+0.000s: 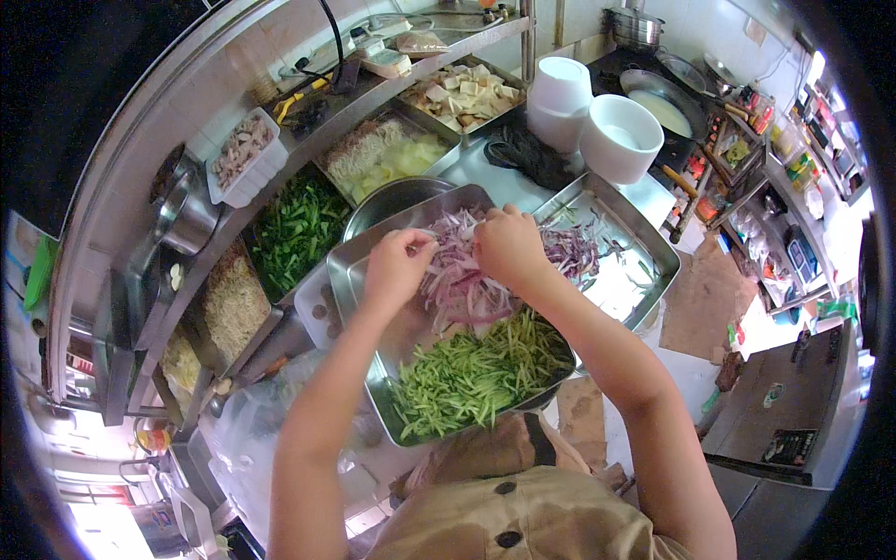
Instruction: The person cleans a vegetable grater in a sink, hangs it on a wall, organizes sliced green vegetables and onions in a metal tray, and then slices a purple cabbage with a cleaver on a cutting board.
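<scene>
A rectangular stainless-steel tray [399, 315] lies tilted before me. Sliced red onion [465, 294] fills its upper middle, and green cucumber shreds [462, 385] are heaped at its near end. At the onion's left edge, my left hand [402, 262] pinches a pale strip between thumb and fingers. My right hand [509, 245] curls over the pile, with a whitish piece of onion at its fingertips; the palm is hidden. Shredded purple vegetable [574, 248] lies in a second steel tray [647, 280] to the right, partly behind my right forearm.
Behind the trays stand a round metal bowl [392, 192], chopped greens [297, 234] and a pan of tofu pieces [465, 94]. White bowls [621, 136] are stacked near a black cloth or bag [528, 157]. A wok [661, 105] sits on the stove. A shelf edge [336, 112] crosses at left.
</scene>
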Demonstrator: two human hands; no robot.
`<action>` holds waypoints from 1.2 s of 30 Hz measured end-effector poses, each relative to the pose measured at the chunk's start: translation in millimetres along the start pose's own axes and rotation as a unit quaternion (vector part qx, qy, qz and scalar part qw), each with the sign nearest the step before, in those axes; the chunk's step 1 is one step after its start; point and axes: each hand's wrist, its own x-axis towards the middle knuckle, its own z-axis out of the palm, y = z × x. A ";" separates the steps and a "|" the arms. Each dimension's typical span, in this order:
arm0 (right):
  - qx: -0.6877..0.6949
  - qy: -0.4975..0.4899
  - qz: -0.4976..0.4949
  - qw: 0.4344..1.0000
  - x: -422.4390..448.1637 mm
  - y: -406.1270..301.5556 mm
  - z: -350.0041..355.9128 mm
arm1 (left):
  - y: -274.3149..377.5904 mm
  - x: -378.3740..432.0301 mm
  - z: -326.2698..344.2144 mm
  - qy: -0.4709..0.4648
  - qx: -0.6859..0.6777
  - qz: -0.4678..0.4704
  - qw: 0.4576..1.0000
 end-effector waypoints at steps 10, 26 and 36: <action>0.701 0.029 0.210 0.681 -18.7 19.3 -19.8 | 73.2 1.0 11.3 -0.078 -0.306 -0.137 0.939; 0.073 -0.017 0.291 0.954 -178.0 218.4 -24.3 | 143.6 -20.7 20.2 -0.193 -0.354 -0.050 0.914; -0.159 -0.308 0.167 0.923 -146.8 263.2 15.2 | 105.1 -86.0 -50.3 0.051 -0.376 -0.227 0.897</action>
